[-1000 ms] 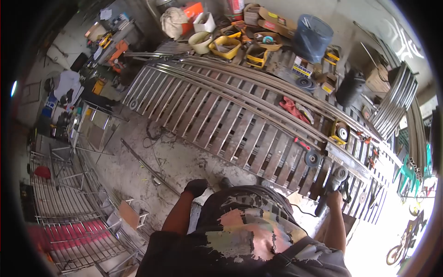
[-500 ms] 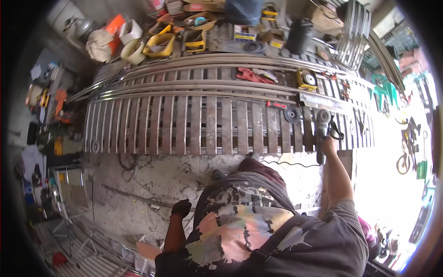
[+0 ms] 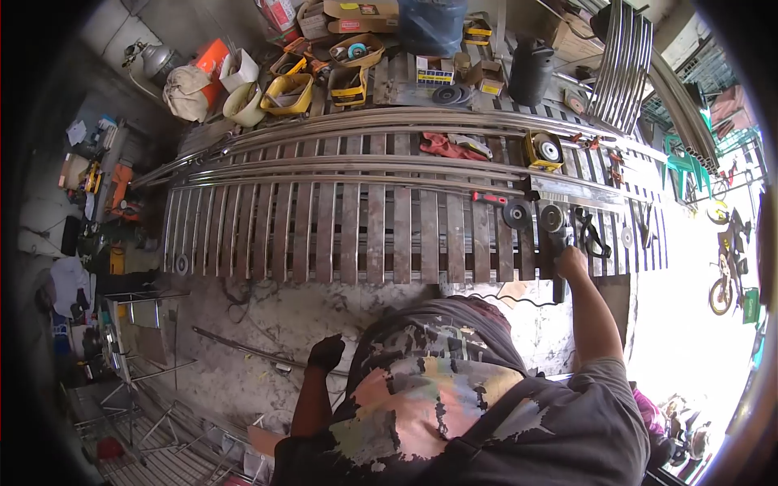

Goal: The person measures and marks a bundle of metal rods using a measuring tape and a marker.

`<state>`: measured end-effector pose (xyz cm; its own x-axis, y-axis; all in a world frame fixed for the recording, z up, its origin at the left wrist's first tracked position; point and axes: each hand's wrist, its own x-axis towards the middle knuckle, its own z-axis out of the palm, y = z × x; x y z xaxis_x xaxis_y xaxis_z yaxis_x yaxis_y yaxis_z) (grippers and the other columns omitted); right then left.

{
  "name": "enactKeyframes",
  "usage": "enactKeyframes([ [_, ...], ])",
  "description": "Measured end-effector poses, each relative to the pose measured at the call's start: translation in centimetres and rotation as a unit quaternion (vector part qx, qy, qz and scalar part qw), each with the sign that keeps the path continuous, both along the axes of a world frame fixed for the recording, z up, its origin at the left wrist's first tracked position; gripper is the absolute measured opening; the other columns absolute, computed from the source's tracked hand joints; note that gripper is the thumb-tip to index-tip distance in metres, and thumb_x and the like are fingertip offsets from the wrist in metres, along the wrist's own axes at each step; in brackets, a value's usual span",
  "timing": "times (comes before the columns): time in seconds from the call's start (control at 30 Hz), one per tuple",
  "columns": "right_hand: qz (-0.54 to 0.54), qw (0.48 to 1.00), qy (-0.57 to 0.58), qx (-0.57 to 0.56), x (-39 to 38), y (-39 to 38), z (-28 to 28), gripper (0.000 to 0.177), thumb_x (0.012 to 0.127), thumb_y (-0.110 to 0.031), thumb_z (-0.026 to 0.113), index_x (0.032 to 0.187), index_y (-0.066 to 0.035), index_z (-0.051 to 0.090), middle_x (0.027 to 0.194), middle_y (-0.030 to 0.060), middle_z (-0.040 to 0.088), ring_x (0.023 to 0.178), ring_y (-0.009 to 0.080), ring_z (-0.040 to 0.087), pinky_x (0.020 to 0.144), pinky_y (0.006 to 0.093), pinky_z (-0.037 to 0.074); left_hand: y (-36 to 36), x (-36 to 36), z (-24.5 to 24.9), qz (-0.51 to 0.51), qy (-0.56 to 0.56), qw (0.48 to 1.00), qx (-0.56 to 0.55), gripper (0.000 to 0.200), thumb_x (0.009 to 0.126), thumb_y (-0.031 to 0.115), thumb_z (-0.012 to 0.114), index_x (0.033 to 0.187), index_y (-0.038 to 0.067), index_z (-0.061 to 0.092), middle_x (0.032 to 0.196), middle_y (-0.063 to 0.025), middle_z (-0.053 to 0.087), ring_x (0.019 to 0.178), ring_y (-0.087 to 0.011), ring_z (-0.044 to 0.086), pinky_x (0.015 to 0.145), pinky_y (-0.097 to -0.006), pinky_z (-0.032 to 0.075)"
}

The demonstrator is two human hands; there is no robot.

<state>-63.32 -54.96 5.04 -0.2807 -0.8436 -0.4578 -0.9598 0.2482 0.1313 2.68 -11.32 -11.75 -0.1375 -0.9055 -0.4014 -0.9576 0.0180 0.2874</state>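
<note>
My right hand (image 3: 572, 262) is wrapped round the body of an angle grinder (image 3: 561, 237), whose round disc end points to the back of the slatted metal bench. Its rear end reaches over the front edge, near a dark cord. Just right of the grinder lies a black strap-like thing (image 3: 594, 235); on the left are a loose black disc (image 3: 516, 214) and a red-handled tool (image 3: 489, 198). My left hand (image 3: 327, 353), in a dark glove, hangs closed above the floor in front of the bench, with nothing visible in it.
Long metal tubes (image 3: 348, 166) lie across the slatted bench (image 3: 324, 235). Behind them are a red glove (image 3: 447, 147), a yellow-framed tool (image 3: 544, 150), yellow bins (image 3: 288, 93) and a blue container (image 3: 432, 28). A metal frame (image 3: 154, 381) stands at lower left.
The grinder in my right hand has shifted a little left, apart from the black strap-like thing. My left hand stays low and closed. The whole view has tilted slightly.
</note>
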Motion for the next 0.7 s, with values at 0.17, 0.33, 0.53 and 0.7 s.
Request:
enactKeyframes([
  [0.17,0.006,1.000,-0.013,-0.020,0.2,0.1,0.9,0.037,0.094,-0.029,0.073,0.117,0.000,0.080,0.128,0.0245,0.076,0.123,0.0407,0.073,0.103,0.0498,0.059,-2.0,-1.8,0.7,-0.005,-0.012,0.999,0.035,0.022,0.099,0.018,0.055,0.105,0.009,0.075,0.140,-0.0168,0.072,0.121,-0.0351,0.072,0.097,-0.0503,0.060],
  [0.33,-0.007,1.000,-0.006,-0.005,-0.4,0.0,0.5,0.047,0.091,-0.040,0.085,0.115,0.000,0.080,0.123,0.0235,0.078,0.120,0.0394,0.074,0.101,0.0504,0.060,-3.5,-3.6,1.9,0.000,-0.016,0.994,0.104,0.023,0.099,0.019,0.056,0.103,0.008,0.075,0.127,-0.0189,0.075,0.117,-0.0349,0.073,0.097,-0.0504,0.060],
  [0.53,0.176,0.975,0.088,0.104,0.0,-2.0,0.8,0.046,0.097,-0.039,0.064,0.127,-0.008,0.079,0.135,0.0192,0.076,0.126,0.0384,0.073,0.103,0.0485,0.061,2.2,-3.8,-4.8,0.083,0.031,0.990,0.109,0.028,0.101,0.023,0.055,0.105,0.009,0.078,0.109,-0.0188,0.078,0.104,-0.0379,0.076,0.091,-0.0494,0.060],
  [0.7,0.230,0.915,0.222,0.248,3.4,-4.4,1.8,0.056,0.089,-0.039,0.080,0.137,-0.011,0.076,0.143,0.0125,0.073,0.131,0.0305,0.072,0.103,0.0504,0.062,6.3,-4.6,-3.2,0.207,-0.032,0.963,0.168,0.029,0.103,0.024,0.056,0.112,0.009,0.079,0.119,-0.0145,0.079,0.112,-0.0343,0.076,0.096,-0.0488,0.060],
])
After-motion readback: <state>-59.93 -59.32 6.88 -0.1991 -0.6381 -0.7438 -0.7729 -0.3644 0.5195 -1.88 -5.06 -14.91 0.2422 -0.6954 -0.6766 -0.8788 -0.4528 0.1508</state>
